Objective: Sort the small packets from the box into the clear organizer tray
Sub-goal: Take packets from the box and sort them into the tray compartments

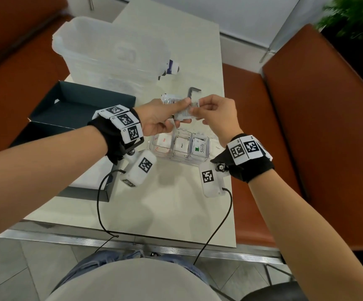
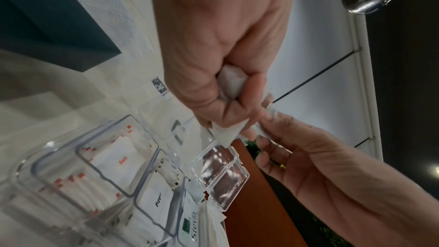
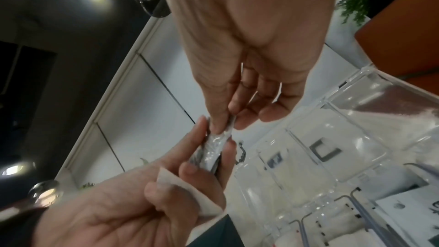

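Observation:
Above the clear organizer tray [image 1: 182,160], my two hands meet over a bunch of small packets [image 1: 181,114]. My left hand [image 1: 182,112] grips a white paper packet [image 3: 175,177] and a shiny clear packet [image 3: 210,152] together. With thumb and forefinger, my right hand [image 1: 197,107] pinches the top end of the shiny packet [image 2: 268,119]. The tray [image 2: 104,179] holds salt packets [image 1: 163,144] in its left compartment, pepper packets [image 1: 181,146] in the middle one and Stevia packets [image 1: 199,147] in the right one. The dark box [image 1: 98,92] stands open at the left.
A big translucent plastic tub [image 1: 106,55] stands at the back left with a small bottle [image 1: 172,67] beside it. A grey hex key [image 1: 192,92] and a loose packet [image 1: 168,97] lie on the white table [image 1: 176,209] beyond my hands. Orange benches flank the table.

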Tool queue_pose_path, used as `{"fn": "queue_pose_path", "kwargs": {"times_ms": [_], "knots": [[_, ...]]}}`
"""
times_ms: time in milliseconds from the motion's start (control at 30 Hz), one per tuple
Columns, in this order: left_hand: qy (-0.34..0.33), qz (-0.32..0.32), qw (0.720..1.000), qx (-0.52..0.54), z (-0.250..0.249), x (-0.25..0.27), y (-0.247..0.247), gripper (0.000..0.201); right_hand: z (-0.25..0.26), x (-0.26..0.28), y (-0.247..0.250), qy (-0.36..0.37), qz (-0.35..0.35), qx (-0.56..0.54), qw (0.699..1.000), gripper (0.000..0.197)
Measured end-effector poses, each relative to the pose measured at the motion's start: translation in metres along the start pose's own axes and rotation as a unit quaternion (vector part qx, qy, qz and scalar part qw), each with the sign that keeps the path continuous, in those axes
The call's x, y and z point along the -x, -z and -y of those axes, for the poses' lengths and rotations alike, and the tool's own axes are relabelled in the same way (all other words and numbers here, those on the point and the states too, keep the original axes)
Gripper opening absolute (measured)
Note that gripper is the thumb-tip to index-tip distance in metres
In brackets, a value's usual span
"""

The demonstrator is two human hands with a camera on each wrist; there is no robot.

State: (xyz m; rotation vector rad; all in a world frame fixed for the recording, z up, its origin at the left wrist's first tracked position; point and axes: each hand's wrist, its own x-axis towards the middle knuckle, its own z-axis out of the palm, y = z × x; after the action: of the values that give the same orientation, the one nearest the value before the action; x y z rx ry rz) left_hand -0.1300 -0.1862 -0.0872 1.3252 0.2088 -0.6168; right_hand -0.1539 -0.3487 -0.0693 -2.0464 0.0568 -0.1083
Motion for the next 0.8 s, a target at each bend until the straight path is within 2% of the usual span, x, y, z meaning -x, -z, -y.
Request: {"fn": "queue_pose_path", "kwargs": {"times_ms": [100,167,267,367,433,500,567,633,700,800], "knots": [[0.018,-0.027,0.999,0.017,0.0,-0.002,0.005,0.041,0.0,0.0,0.002,0.036,-0.078,0.005,0.996,0.014],[0.028,-0.028,0.999,0.015,-0.001,-0.002,0.005,0.041,0.001,0.004,-0.001,0.089,-0.094,0.043,0.991,0.01],[0.034,-0.022,0.999,0.014,-0.001,-0.001,0.004,0.032,0.0,0.013,-0.008,0.158,-0.069,0.1,0.98,0.009],[0.023,-0.027,0.999,0.04,-0.003,-0.001,0.005,0.013,-0.002,0.018,-0.007,0.167,-0.01,0.136,0.977,0.007],[0.002,-0.043,0.999,0.022,-0.004,-0.001,0.007,0.013,-0.005,0.018,-0.004,0.147,0.023,0.141,0.979,0.015],[-0.024,-0.047,0.998,-0.03,-0.005,-0.001,0.008,0.023,-0.008,0.015,-0.002,0.113,0.003,0.122,0.986,0.024],[-0.048,-0.037,0.995,-0.084,-0.004,0.001,0.006,0.028,-0.008,0.01,0.0,0.037,-0.011,0.066,0.997,0.032],[-0.065,-0.026,0.991,-0.112,-0.004,0.001,0.003,0.027,-0.01,0.006,0.002,-0.04,0.023,0.004,0.999,0.036],[-0.076,-0.024,0.989,-0.121,-0.004,0.001,0.001,0.02,-0.016,0.004,0.004,-0.077,0.038,-0.033,0.996,0.036],[-0.077,-0.046,0.988,-0.123,-0.003,0.0,0.0,0.027,-0.03,-0.001,0.012,-0.145,-0.009,-0.04,0.989,0.03]]}}
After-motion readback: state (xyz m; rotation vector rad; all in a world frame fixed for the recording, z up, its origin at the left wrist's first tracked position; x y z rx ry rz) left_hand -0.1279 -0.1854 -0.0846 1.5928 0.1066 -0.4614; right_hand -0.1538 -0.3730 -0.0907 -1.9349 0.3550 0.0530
